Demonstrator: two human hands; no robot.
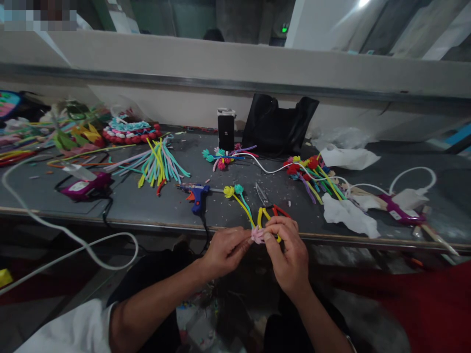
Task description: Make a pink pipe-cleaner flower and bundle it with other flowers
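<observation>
At the table's front edge, a pink pipe-cleaner flower [258,235] is pinched between my two hands. My left hand [228,250] grips it from the left with closed fingertips. From the right, the thumb and forefinger of my right hand [289,252] press on its petals. Just beyond lie a yellow pipe-cleaner flower [228,191] and a teal one [239,189], their stems running toward my hands. Scissors [263,194] and a tool with yellow and red handles [281,212] lie partly behind my right hand. A blue glue gun [199,196] rests to the left.
Loose pipe cleaners [162,164] fan out at left, near a purple power strip [86,186]. Finished flowers [222,158] lie before a phone [225,131] and a black bag [277,125]. At right are more flowers [305,169], crumpled paper [349,215] and another purple strip [401,211] with white cables.
</observation>
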